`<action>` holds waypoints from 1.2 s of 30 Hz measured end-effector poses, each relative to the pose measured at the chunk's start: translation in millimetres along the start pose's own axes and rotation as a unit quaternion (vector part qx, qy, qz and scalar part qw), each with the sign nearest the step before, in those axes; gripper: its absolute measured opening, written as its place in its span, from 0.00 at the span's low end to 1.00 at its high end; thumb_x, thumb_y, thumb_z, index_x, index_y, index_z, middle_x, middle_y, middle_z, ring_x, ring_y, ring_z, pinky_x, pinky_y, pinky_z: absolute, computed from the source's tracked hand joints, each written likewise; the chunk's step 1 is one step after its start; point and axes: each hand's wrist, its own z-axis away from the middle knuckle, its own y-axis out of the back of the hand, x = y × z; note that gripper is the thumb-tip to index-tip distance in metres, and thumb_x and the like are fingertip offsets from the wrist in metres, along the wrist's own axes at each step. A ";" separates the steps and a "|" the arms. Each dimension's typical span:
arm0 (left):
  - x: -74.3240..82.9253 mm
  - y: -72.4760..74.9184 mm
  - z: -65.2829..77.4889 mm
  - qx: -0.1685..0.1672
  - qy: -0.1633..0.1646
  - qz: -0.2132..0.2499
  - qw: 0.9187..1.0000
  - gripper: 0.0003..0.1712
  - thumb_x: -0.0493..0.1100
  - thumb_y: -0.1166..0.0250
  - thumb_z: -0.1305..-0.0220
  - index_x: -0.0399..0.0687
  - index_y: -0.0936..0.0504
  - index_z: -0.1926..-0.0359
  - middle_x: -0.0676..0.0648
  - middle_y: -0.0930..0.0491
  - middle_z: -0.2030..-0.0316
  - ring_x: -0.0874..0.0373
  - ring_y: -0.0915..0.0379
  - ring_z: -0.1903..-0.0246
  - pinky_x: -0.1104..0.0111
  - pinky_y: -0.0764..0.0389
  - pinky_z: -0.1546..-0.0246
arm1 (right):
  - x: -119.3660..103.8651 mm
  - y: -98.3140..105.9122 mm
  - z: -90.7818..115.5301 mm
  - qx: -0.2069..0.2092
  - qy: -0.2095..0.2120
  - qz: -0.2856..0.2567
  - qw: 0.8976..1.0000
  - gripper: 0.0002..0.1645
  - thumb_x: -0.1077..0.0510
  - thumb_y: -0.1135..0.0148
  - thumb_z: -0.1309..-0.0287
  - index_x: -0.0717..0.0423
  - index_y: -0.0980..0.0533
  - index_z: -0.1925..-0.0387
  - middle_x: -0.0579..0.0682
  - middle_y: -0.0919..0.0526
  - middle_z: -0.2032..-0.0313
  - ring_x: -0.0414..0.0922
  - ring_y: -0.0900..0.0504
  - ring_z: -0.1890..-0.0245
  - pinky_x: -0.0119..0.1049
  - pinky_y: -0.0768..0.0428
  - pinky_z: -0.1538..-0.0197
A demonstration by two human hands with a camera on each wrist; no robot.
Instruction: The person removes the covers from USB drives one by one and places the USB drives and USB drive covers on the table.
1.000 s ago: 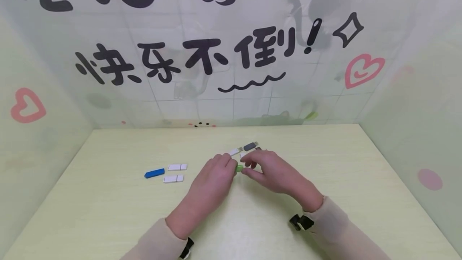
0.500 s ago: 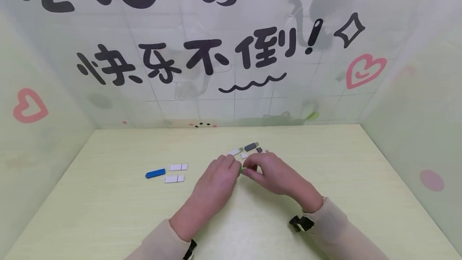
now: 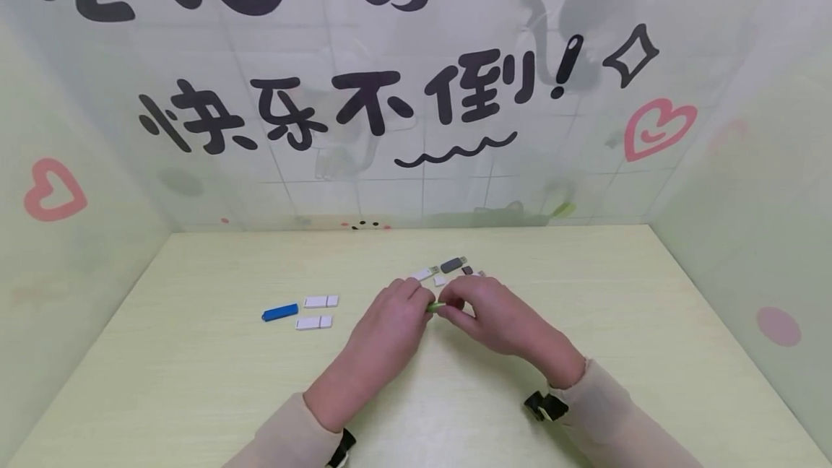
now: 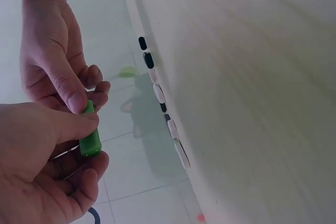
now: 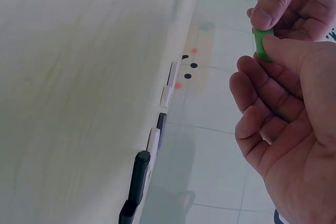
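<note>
Between both hands is a small green USB stick (image 3: 436, 307), raised over the table. My left hand (image 3: 388, 323) pinches one end between thumb and fingers, as the left wrist view shows along the stick's green body (image 4: 90, 144). My right hand (image 3: 503, 313) pinches the other end, its thumb on the green stick (image 5: 262, 50) in the right wrist view. Fingers cover both ends of it. Just behind the hands lie a white USB stick (image 3: 424, 274) with its metal plug bare, a dark grey USB stick (image 3: 451, 265), a small white cap (image 3: 439, 281) and a dark cap (image 3: 467, 270).
Left of the hands, a blue USB stick (image 3: 279, 313) lies beside two capped white ones, an upper white stick (image 3: 315, 302) and a lower white stick (image 3: 309, 323). The pale wooden table (image 3: 195, 381) ends against a printed back wall (image 3: 292, 197) and side walls.
The right fingertips, at first loosely beside the green USB stick, have come together on it. It was mostly covered half a second ago and now shows a little more between the hands.
</note>
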 end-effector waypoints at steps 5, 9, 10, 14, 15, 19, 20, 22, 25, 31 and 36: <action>-2.4 -2.0 0.2 -0.005 0.012 0.030 0.999 0.08 0.34 0.23 0.35 0.41 0.14 0.57 0.50 0.21 0.63 0.55 0.28 0.64 0.65 0.20 0.60 | 0.5 -2.6 1.4 0.001 0.012 0.026 1.000 0.02 0.59 0.31 0.28 0.52 0.15 0.57 0.38 0.15 0.63 0.35 0.18 0.62 0.39 0.16 0.54; -4.8 -4.4 1.2 0.001 0.014 0.040 0.999 0.08 0.33 0.23 0.36 0.41 0.13 0.58 0.51 0.21 0.64 0.55 0.28 0.64 0.65 0.21 0.61 | 0.2 -4.5 1.8 0.002 0.023 0.042 0.999 0.03 0.60 0.30 0.29 0.52 0.15 0.56 0.40 0.14 0.61 0.36 0.18 0.61 0.37 0.16 0.53; -5.2 -4.7 1.6 0.004 0.013 0.041 0.999 0.08 0.33 0.23 0.36 0.41 0.13 0.58 0.51 0.21 0.64 0.55 0.28 0.64 0.65 0.21 0.61 | 0.4 -5.0 1.8 0.002 0.027 0.046 0.999 0.03 0.61 0.30 0.29 0.53 0.15 0.56 0.41 0.14 0.61 0.37 0.18 0.61 0.37 0.16 0.53; -6.8 -5.3 2.1 0.011 0.008 0.038 0.999 0.08 0.32 0.23 0.37 0.42 0.12 0.58 0.51 0.21 0.65 0.55 0.29 0.65 0.65 0.22 0.62 | 0.1 -6.3 2.1 0.005 0.040 0.059 0.997 0.04 0.61 0.30 0.30 0.54 0.15 0.56 0.42 0.14 0.61 0.38 0.18 0.61 0.37 0.16 0.54; -7.1 -5.5 2.0 0.012 0.007 0.038 0.999 0.08 0.33 0.23 0.37 0.42 0.12 0.58 0.51 0.21 0.65 0.55 0.29 0.65 0.65 0.22 0.62 | 0.2 -6.7 2.1 0.006 0.043 0.061 0.997 0.04 0.61 0.30 0.30 0.55 0.15 0.56 0.42 0.14 0.61 0.38 0.18 0.60 0.36 0.16 0.53; -7.7 -6.0 1.9 0.013 0.004 0.039 0.999 0.07 0.32 0.23 0.37 0.41 0.12 0.59 0.51 0.21 0.65 0.55 0.29 0.65 0.65 0.22 0.62 | 0.2 -8.4 2.6 0.011 0.049 0.068 0.996 0.05 0.62 0.30 0.30 0.55 0.15 0.55 0.42 0.15 0.62 0.39 0.18 0.60 0.36 0.16 0.53; -7.8 -6.2 2.0 0.014 0.003 0.039 0.999 0.07 0.33 0.23 0.37 0.41 0.12 0.59 0.51 0.20 0.65 0.55 0.29 0.65 0.66 0.22 0.62 | 0.2 -8.8 2.7 0.012 0.050 0.070 0.996 0.05 0.62 0.29 0.31 0.55 0.15 0.55 0.42 0.15 0.62 0.39 0.18 0.60 0.36 0.16 0.53; -7.6 -6.5 2.1 0.014 0.002 0.040 0.999 0.07 0.32 0.23 0.37 0.41 0.12 0.59 0.51 0.20 0.66 0.55 0.29 0.65 0.66 0.23 0.62 | -0.1 -9.5 2.9 0.015 0.052 0.074 0.996 0.04 0.61 0.29 0.31 0.54 0.15 0.56 0.42 0.15 0.62 0.39 0.18 0.60 0.36 0.16 0.53; -7.1 -6.8 2.3 0.015 0.001 0.040 0.999 0.07 0.33 0.23 0.37 0.41 0.12 0.59 0.51 0.19 0.66 0.56 0.30 0.65 0.66 0.23 0.63 | -0.9 -10.1 2.8 0.021 0.057 0.078 0.995 0.04 0.61 0.28 0.32 0.54 0.15 0.57 0.42 0.15 0.63 0.40 0.17 0.61 0.36 0.16 0.54; -6.0 -6.2 2.5 0.014 -0.001 0.034 0.999 0.06 0.33 0.23 0.36 0.40 0.11 0.59 0.50 0.18 0.66 0.56 0.30 0.66 0.66 0.23 0.63 | -1.2 -10.8 2.7 0.031 0.070 0.087 0.993 0.04 0.61 0.27 0.33 0.54 0.15 0.58 0.42 0.15 0.64 0.40 0.17 0.62 0.35 0.16 0.55; -6.0 -6.0 2.0 0.013 -0.004 0.031 0.999 0.06 0.33 0.24 0.35 0.40 0.11 0.58 0.50 0.18 0.66 0.56 0.30 0.66 0.66 0.23 0.63 | -1.2 -10.5 2.9 0.038 0.080 0.085 0.992 0.04 0.61 0.27 0.33 0.54 0.14 0.58 0.42 0.14 0.63 0.40 0.17 0.61 0.35 0.16 0.54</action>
